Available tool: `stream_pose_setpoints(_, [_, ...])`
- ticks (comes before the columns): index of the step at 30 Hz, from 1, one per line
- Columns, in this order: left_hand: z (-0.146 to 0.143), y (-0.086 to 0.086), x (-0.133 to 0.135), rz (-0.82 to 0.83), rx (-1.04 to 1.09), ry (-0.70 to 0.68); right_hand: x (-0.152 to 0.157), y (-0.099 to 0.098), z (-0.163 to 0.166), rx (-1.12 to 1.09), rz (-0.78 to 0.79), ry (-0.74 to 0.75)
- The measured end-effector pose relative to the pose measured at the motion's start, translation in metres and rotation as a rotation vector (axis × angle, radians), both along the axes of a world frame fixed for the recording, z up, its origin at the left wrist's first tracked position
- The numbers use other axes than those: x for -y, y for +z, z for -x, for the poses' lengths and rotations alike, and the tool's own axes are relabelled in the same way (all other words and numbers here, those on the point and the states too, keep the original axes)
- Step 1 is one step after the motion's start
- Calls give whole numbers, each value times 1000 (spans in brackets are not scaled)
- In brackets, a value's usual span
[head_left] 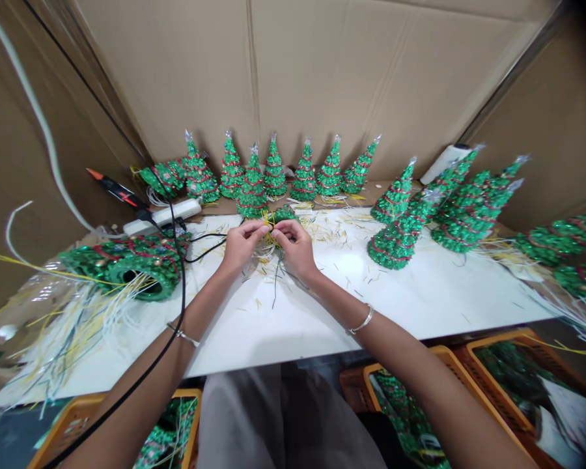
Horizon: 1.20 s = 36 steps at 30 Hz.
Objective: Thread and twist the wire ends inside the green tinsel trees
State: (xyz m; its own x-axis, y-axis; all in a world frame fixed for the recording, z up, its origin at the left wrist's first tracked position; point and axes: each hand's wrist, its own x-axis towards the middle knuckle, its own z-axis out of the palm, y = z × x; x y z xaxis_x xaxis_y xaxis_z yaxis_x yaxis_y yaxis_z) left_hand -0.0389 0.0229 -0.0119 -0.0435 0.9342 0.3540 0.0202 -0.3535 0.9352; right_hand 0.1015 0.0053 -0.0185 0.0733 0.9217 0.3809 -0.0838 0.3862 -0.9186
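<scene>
At my far left, loose wires (85, 326) in white, yellow and green spill over the white table (444, 293). They trail from the hollow base of a green tinsel tree (122, 251) lying on its side, well to the left of my hands. Behind it are a black-and-orange tool (120, 193) and a white power strip (162, 218). A black cable (182, 286) hangs down in front of my left forearm.

Near the middle, my left hand (244, 244) has thumb and forefinger pinched narrow on a small bunch of yellow wires (268, 221). The bunch sits right at my fingertips, between my two hands. A bit of green tree (284, 213) shows just beyond them; I cannot tell whether my fingers touch it. A line of upright trees (274, 170) with silver tops stands farther back, along the cardboard wall (317, 71).

My right hand (295, 246) closes in from the other side, its thumb and forefinger pinching the same yellow bunch. Short wire scraps (329, 231) are scattered beside it. Farther right, well apart from my hand, stands a group of trees (400, 234), with a white roll (445, 164) behind. At the far right, more trees (564, 238) lie on their sides.
</scene>
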Motion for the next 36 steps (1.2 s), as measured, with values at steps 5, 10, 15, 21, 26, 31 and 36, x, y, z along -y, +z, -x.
stream_pose_setpoints(5, [-3, 1, 3, 16, 12, 37, 1, 1, 1, 24, 15, -25])
stream_pose_setpoints(10, [-4, 3, 5, -16, -15, 41, 5, 2, 1, 55, -13, -32])
stream_pose_setpoints(15, [-5, 3, 6, -71, -68, 51, 6, 1, 2, 78, -11, -70])
stream_pose_setpoints(21, [-8, -2, 7, -85, -58, 65, 5, -2, 5, 51, -8, -105])
stream_pose_setpoints(26, [-11, -3, 9, -94, -53, 75, 4, -3, 5, 28, -3, -107])
stream_pose_setpoints(31, [-11, -4, 8, -42, -25, 47, 4, -5, 3, 98, -13, -138])
stream_pose_setpoints(36, [-10, -3, 8, 5, -6, 24, 4, -5, 2, 105, 3, -121])
